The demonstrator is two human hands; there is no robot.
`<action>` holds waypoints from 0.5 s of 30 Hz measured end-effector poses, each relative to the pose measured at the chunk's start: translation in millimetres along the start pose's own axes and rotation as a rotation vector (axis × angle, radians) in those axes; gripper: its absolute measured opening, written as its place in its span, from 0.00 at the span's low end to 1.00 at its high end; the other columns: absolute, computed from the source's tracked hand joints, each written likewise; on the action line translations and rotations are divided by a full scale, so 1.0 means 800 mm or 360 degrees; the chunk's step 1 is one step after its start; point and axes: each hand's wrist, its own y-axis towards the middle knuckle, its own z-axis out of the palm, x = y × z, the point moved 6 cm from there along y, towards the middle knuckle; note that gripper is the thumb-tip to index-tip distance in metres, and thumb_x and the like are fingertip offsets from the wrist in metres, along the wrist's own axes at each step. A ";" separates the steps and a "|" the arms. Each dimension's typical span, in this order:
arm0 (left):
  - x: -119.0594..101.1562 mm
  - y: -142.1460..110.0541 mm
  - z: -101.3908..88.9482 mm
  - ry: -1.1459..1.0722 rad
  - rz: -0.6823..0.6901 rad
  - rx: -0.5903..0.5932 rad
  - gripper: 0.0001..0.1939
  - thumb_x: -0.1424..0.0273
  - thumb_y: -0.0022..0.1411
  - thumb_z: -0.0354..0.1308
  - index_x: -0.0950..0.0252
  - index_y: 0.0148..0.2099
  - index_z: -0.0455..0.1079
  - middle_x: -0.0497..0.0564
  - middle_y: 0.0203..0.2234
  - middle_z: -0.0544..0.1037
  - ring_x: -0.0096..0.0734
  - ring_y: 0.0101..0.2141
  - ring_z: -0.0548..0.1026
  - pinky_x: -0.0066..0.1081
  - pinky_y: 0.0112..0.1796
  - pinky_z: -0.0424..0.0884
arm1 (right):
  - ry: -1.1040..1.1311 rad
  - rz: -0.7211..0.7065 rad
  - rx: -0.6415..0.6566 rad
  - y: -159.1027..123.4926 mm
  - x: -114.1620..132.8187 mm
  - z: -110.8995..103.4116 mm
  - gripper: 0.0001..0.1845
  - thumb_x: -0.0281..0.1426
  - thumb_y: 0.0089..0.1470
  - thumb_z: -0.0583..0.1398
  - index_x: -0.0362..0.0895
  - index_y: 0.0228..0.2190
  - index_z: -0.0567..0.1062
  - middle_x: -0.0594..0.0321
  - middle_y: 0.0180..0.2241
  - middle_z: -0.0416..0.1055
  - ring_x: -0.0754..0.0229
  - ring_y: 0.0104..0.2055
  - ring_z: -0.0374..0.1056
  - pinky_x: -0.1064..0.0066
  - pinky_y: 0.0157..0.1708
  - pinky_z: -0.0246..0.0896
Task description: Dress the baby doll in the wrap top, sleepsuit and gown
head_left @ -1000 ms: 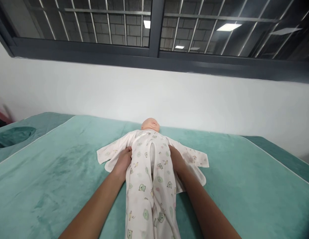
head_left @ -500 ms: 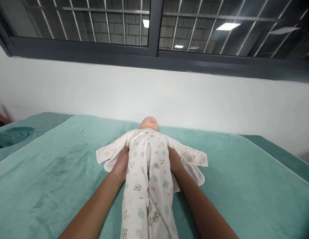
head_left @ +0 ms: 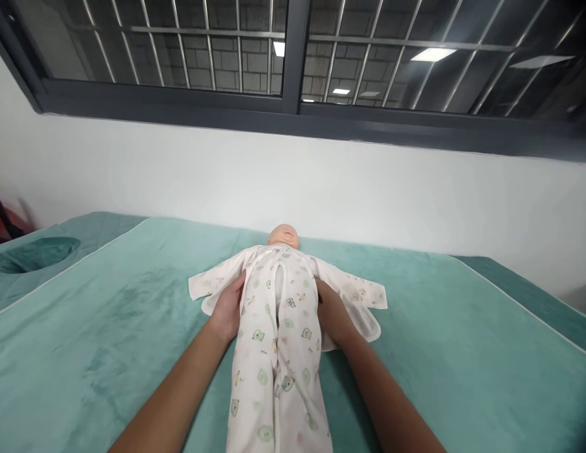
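A baby doll (head_left: 284, 236) lies on its back, its head toward the wall. Its white long-sleeved top (head_left: 353, 288) is spread out on both sides. Over its front run white baby pants (head_left: 286, 346) with green animal prints, their legs reaching toward me and their crotch split. My left hand (head_left: 230, 307) grips the pants at the left hip, thumb along the edge and the other fingers hidden beneath. On the opposite hip, my right hand (head_left: 334, 313) holds the pants too, with most of its fingers out of sight behind the cloth.
A teal plush cover (head_left: 439, 327) lies over the padded bed, with an oval hollow (head_left: 42, 255) at the left end. Behind it rises a white wall (head_left: 293, 179) below a dark-framed barred window (head_left: 293, 69). Something red and black (head_left: 4, 220) stands at the far left.
The camera view has shifted slightly. Both hands keep their places at the hips, and more of my left thumb shows. The pant legs have shifted a little to the left.
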 end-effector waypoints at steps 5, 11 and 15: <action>-0.006 -0.050 -0.033 0.0543 0.0384 -0.0139 0.24 0.61 0.60 0.56 0.67 0.56 0.68 0.58 0.49 0.76 0.44 0.49 0.74 0.42 0.52 0.68 | -0.0348 -0.0266 -0.0014 -0.089 0.024 -0.007 0.21 0.23 0.55 0.53 0.48 0.49 0.74 0.55 0.53 0.67 0.51 0.56 0.62 0.56 0.53 0.62; 0.008 -0.105 -0.063 0.2114 0.0966 -0.0336 0.18 0.69 0.60 0.52 0.62 0.51 0.73 0.54 0.53 0.74 0.45 0.60 0.61 0.47 0.60 0.56 | -0.0596 -0.0531 0.0138 -0.157 0.047 -0.010 0.20 0.28 0.60 0.54 0.51 0.53 0.71 0.57 0.51 0.70 0.51 0.57 0.62 0.52 0.59 0.56; 0.014 -0.104 -0.052 0.2460 0.1112 -0.0255 0.20 0.73 0.59 0.53 0.63 0.54 0.71 0.56 0.54 0.73 0.47 0.61 0.59 0.52 0.61 0.49 | -0.0582 -0.0601 0.0150 -0.145 0.059 -0.003 0.24 0.26 0.59 0.53 0.49 0.56 0.68 0.56 0.54 0.68 0.51 0.59 0.61 0.52 0.60 0.56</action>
